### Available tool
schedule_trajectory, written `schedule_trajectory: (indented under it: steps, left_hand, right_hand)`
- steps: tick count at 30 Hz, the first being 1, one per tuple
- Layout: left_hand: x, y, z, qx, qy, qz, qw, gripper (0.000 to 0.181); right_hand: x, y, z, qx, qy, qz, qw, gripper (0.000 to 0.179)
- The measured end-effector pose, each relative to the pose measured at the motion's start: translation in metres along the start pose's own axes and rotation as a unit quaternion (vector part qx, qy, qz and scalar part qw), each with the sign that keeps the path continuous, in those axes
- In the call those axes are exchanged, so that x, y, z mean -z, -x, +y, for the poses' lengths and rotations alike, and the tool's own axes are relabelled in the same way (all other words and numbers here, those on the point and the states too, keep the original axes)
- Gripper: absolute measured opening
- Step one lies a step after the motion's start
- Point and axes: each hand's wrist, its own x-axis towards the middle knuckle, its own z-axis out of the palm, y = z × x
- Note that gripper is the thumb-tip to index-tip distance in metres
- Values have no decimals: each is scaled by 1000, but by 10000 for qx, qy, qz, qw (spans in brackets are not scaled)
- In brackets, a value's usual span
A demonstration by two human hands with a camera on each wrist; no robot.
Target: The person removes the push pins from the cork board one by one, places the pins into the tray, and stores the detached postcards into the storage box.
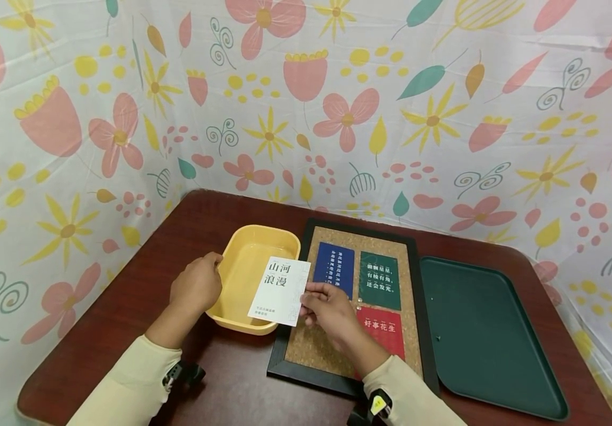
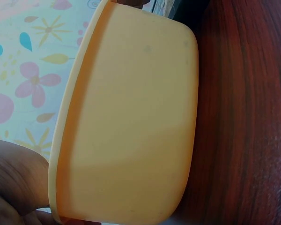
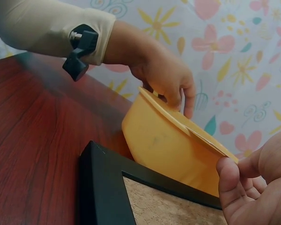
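A white card (image 1: 278, 300) with dark printed characters is pinched at its right edge between the thumb and fingers of my right hand (image 1: 332, 310). The card overlaps the right side of a yellow plastic tub (image 1: 240, 251) in the head view. My left hand (image 1: 196, 287) grips the tub's left rim, with fingers bent over the edge in the right wrist view. Just right of the tub lies a black-framed cork board (image 1: 306, 349). It bears a blue card (image 1: 333, 260), a green card (image 1: 380, 278) and a red card (image 1: 382, 328), the last partly hidden by my right arm.
To the right of the board a dark green tray (image 1: 489, 331) lies on the reddish-brown wooden table (image 1: 236, 378). A white curtain (image 1: 167, 154) with printed flowers hangs behind the table and along its left side.
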Motion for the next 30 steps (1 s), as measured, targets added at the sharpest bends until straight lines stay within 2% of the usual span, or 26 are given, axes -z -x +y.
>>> schedule_trajectory:
  steps: [16, 30]
  left_hand:
    - [-1, 0, 1, 40, 23, -72, 10000, 37]
    - [-2, 0, 2, 133, -82, 28, 9999, 37]
  right_hand:
    - [-4, -3, 1, 134, -35, -186, 9997, 38]
    - [0, -4, 8, 191, 28, -146, 9997, 37]
